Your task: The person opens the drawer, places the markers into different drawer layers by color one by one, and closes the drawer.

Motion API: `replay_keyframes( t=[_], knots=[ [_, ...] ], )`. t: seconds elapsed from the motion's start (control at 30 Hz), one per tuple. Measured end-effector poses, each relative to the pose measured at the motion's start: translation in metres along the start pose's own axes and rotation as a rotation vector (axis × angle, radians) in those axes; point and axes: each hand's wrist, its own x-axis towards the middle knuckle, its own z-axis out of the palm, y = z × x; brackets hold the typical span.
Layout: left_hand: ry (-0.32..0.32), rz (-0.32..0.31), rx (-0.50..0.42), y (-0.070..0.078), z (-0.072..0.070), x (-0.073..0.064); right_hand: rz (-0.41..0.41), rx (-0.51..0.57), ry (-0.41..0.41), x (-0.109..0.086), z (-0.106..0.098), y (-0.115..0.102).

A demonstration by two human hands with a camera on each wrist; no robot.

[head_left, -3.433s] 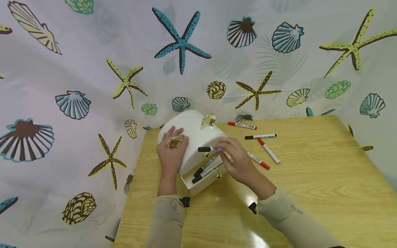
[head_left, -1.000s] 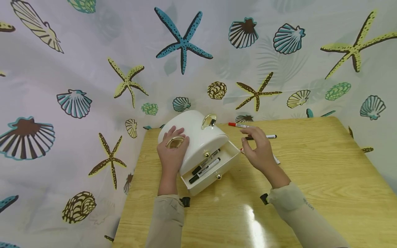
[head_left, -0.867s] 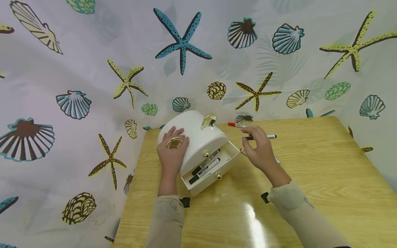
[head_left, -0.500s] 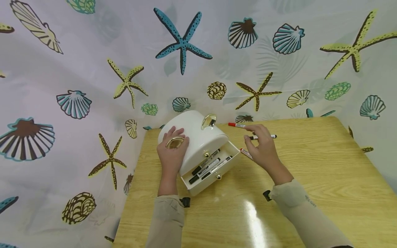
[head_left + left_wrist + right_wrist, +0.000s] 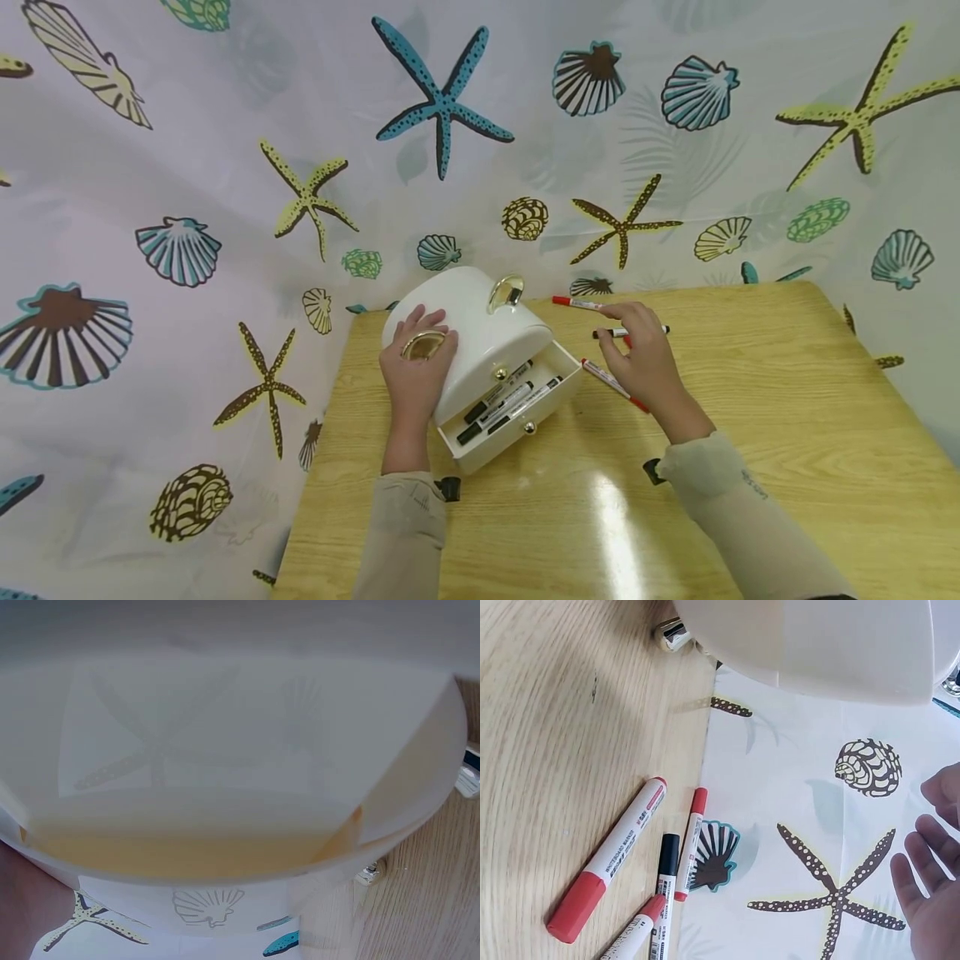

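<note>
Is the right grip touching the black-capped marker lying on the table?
Apart. The right wrist view shows the right grip well clear of the black-capped marker, with patterned sheet visible between them.

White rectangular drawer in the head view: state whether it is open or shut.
Open: the white rectangular drawer juts out from the glossy white rounded box, exposing black-capped white markers lying inside.

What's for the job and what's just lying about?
Probably for the job: white box, open drawer, black-capped markers inside, loose red markers, loose black marker, left hand, right hand.
Probably just there: starfish cloth, wooden table.
</note>
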Motion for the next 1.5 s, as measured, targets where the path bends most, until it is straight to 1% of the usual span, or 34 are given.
replay_keyframes(
  t=[0.17, 0.3, 0.43, 0.57, 0.77, 0.97, 1.13, 1.33, 1.5],
  knots=[
    [0.001, -0.01, -0.004, 0.0, -0.001, -0.001, 0.015, -0.025, -0.024, -0.001, 0.0, 0.005],
    [-0.005, -0.019, -0.005, -0.001, -0.002, -0.001, 0.05, -0.046, -0.051, -0.003, 0.002, 0.01],
    [0.001, -0.008, -0.011, 0.001, -0.002, 0.0, 0.085, -0.065, -0.088, -0.006, 0.004, 0.015],
    [0.001, 0.01, -0.014, 0.002, -0.002, 0.001, 0.101, -0.09, -0.117, -0.01, 0.006, 0.02],
    [0.0, 0.004, 0.001, 0.001, -0.003, 0.001, 0.149, -0.132, -0.168, -0.012, 0.006, 0.032],
    [-0.001, 0.01, -0.003, 0.002, -0.002, 0.002, 0.206, -0.155, -0.222, -0.013, 0.008, 0.046],
    [-0.006, 0.007, -0.005, 0.003, -0.002, 0.002, 0.237, -0.164, -0.244, -0.017, 0.009, 0.057],
    [0.0, 0.022, -0.012, 0.0, -0.002, 0.002, 0.265, -0.171, -0.272, -0.019, 0.01, 0.069],
    [-0.001, 0.02, -0.016, -0.002, -0.002, 0.002, 0.283, -0.181, -0.291, -0.019, 0.009, 0.074]
  ],
)
